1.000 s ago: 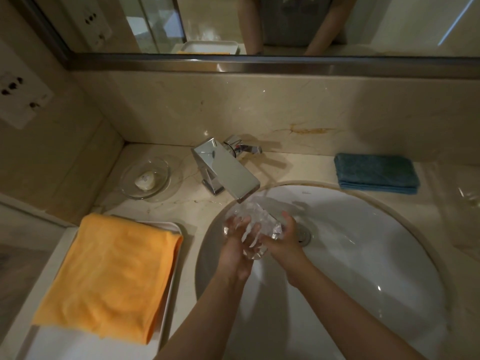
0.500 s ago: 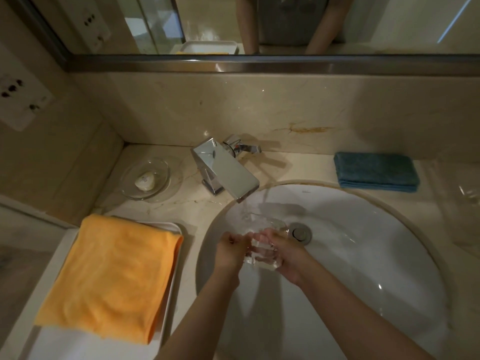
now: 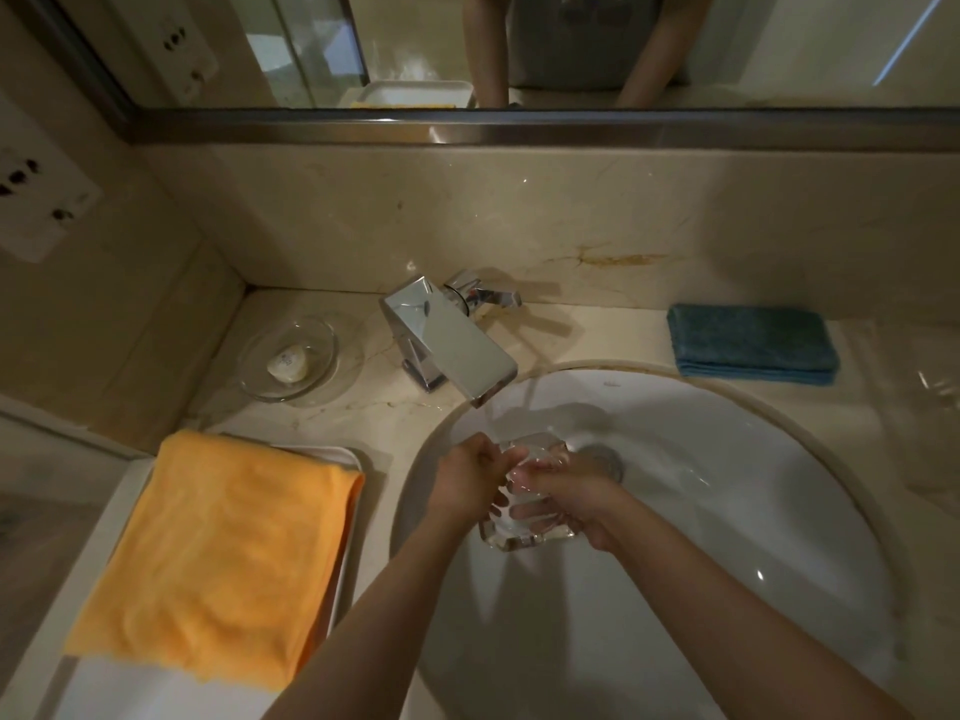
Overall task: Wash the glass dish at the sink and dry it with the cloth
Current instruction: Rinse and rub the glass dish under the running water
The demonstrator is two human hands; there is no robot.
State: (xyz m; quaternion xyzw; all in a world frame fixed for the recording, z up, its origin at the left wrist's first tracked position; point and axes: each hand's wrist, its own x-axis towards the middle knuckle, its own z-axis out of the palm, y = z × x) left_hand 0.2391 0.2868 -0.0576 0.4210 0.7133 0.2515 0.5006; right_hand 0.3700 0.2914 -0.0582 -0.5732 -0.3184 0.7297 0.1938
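While water ran from the chrome faucet (image 3: 451, 346), the glass dish (image 3: 524, 517) was held low over the white basin (image 3: 727, 511), just in front of the spout and beside the drain (image 3: 605, 459). Item one, the dish: clear, thick-walled, with an angular rim showing at its near edge; its far part was blurred by water and fingers. Item two, the left hand (image 3: 467, 483): curled against the dish's left side, fingers wrapped onto the glass and grasping it. Item three, the right hand (image 3: 576, 493): closed round the dish from the right, fingers laid across its top and thumb side, likewise grasping it. Item four, a folded blue cloth (image 3: 753, 344): lay on the marble counter (image 3: 597, 335) behind the basin to the right, well apart from the hands. Item five, a folded orange towel (image 3: 218, 553): draped over a white tray (image 3: 332, 579) left of the basin. Item six, a round glass soap dish (image 3: 291, 358): stood on the counter left of the faucet, carrying a small pale soap bar (image 3: 287, 363). Item seven, a mirror (image 3: 571, 44): ran above the marble backsplash and reflected the person's arms and dark shirt. Item eight, a wall socket plate (image 3: 36, 205): was mounted on the left wall.
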